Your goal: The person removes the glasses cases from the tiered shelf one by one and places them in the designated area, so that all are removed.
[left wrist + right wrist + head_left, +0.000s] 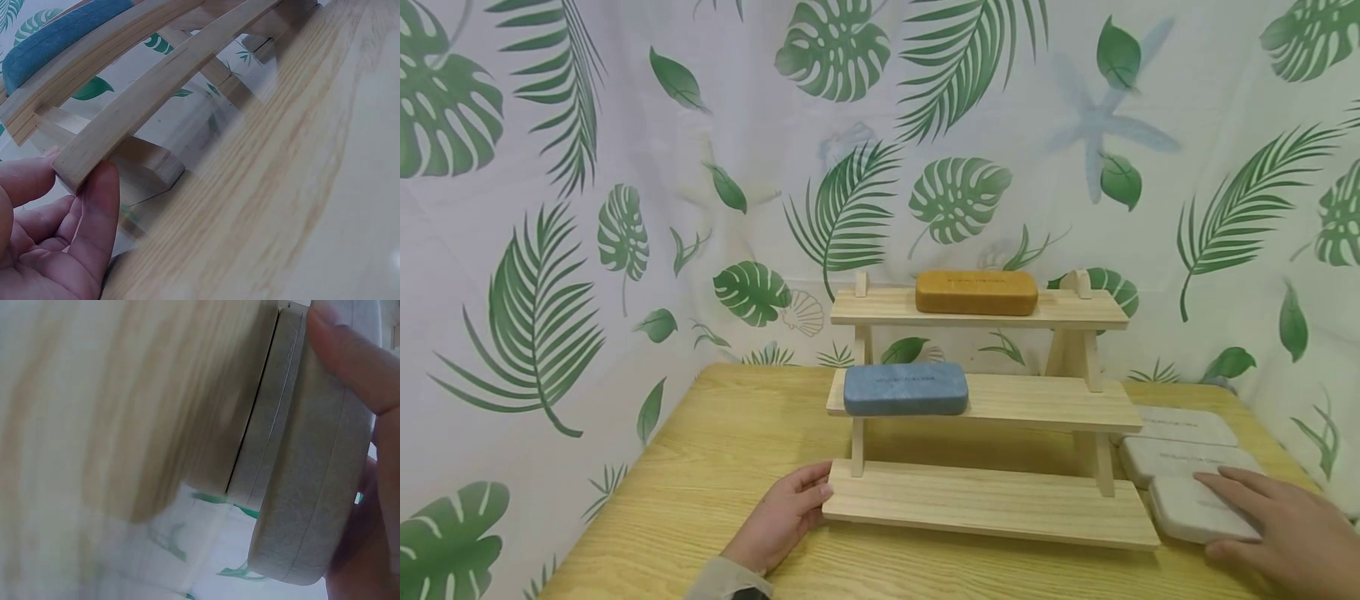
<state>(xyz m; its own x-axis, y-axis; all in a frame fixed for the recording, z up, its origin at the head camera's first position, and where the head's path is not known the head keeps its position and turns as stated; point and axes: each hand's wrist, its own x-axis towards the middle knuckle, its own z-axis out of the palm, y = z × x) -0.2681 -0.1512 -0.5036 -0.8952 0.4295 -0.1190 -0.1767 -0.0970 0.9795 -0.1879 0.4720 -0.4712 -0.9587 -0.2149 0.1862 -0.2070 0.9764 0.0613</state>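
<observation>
A three-tier wooden display stand [992, 504] stands on the table. At the left end of its lowest board, my left hand [787, 510] pinches the board between thumb and fingers; the left wrist view shows this hand [69, 231] close up. To the right of the stand lie several pale grey glasses cases, one behind another. My right hand [1288, 525] holds the nearest grey glasses case [1198, 508], its thumb on one side and fingers on the other. In the right wrist view this case [312, 462] overlaps another grey case [265, 419] behind it.
An orange-yellow glasses case [976, 293] rests on the top tier. On the left part of the middle tier sits a blue glasses case [906, 390]. Behind the wooden table [700, 467] hangs a leaf-patterned cloth [730, 125], which also runs along both sides.
</observation>
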